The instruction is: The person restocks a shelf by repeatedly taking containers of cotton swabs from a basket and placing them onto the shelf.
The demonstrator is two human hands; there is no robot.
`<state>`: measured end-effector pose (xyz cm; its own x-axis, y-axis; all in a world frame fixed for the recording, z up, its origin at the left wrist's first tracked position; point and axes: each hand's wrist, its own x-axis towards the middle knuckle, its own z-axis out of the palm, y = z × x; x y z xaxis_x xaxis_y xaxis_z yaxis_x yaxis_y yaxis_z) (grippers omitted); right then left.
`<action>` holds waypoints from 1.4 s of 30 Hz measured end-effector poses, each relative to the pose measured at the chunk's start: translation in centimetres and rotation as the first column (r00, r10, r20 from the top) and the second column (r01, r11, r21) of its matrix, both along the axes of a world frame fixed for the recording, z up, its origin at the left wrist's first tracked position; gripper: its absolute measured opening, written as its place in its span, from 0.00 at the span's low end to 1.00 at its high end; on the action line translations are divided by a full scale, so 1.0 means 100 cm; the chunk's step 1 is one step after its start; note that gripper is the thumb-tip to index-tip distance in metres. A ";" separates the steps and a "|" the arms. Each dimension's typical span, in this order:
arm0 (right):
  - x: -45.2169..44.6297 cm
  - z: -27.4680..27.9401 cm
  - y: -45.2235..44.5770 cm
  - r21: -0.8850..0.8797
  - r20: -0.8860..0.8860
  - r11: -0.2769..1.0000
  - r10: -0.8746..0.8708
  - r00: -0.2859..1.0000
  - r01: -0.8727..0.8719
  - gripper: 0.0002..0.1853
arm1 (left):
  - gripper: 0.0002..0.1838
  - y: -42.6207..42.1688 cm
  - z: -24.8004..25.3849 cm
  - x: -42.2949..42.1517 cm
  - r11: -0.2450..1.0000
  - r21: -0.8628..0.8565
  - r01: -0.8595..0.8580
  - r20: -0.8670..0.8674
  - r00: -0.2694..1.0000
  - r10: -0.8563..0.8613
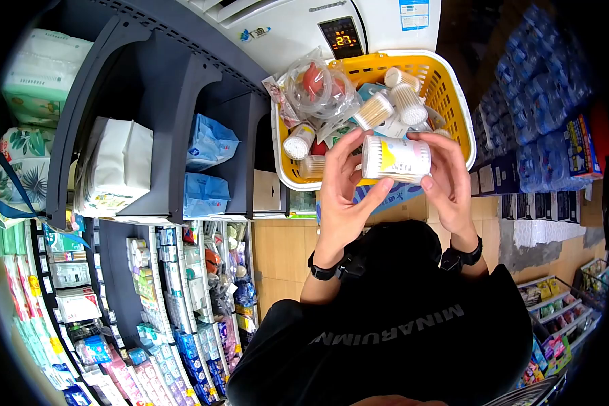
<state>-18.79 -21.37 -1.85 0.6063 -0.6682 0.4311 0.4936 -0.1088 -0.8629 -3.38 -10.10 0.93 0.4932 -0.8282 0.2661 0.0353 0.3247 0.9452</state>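
Note:
A clear round tub of cotton swabs [396, 159] lies on its side between my two hands, its white and yellow label with a barcode facing up. My left hand [348, 193] grips its left end, thumb below and fingers behind. On the other end, my right hand [448, 179] has its fingers and thumb curled. Just beyond is a yellow basket with a white rim [463, 108]. Inside lie more tubs of cotton swabs [407, 105] and a plastic-wrapped bundle of clear tubing with a red part [313, 80]. My hands partly hide the basket's near side.
A white appliance with a lit display [343, 39] stands behind the basket. Dark shelving [135, 74] on the left holds white and blue packages. Stocked shelves [176, 291] run along the lower left. Bottled-water packs [548, 101] are stacked at right, above a rack of small packets [555, 308].

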 end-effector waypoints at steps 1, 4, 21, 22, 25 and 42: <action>0.001 0.000 0.000 -0.002 0.000 1.000 0.002 1.000 -0.002 0.29 | 0.44 -0.001 -0.002 0.000 1.000 -0.002 -0.002 0.000 1.000 0.002; 0.003 0.001 0.001 0.073 -0.117 0.997 -0.002 0.993 0.010 0.28 | 0.45 -0.003 -0.006 0.000 0.995 -0.058 -0.081 0.095 0.992 0.086; 0.006 -0.001 0.014 0.162 -0.227 0.986 0.067 0.971 -0.030 0.36 | 0.40 0.003 -0.005 -0.006 0.959 -0.059 -0.279 0.629 0.735 0.253; 0.006 -0.002 0.014 0.162 -0.228 0.986 0.068 0.971 -0.030 0.36 | 0.40 0.004 -0.004 -0.007 0.959 -0.058 -0.279 0.628 0.736 0.252; 0.005 -0.003 0.014 0.157 -0.207 0.987 0.070 0.976 -0.038 0.36 | 0.41 0.005 -0.004 -0.008 0.963 -0.047 -0.266 0.611 0.755 0.239; 0.000 0.003 0.008 0.155 -0.107 0.981 0.137 0.985 -0.119 0.40 | 0.26 0.010 -0.014 -0.004 0.982 0.173 -0.073 0.165 0.985 0.044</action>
<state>-18.80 -20.61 -1.55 0.7313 -0.6327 0.2549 0.3901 0.0814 -0.9172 -3.77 -9.10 -0.47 0.5054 -0.8403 0.1962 -0.1344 0.1479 0.9798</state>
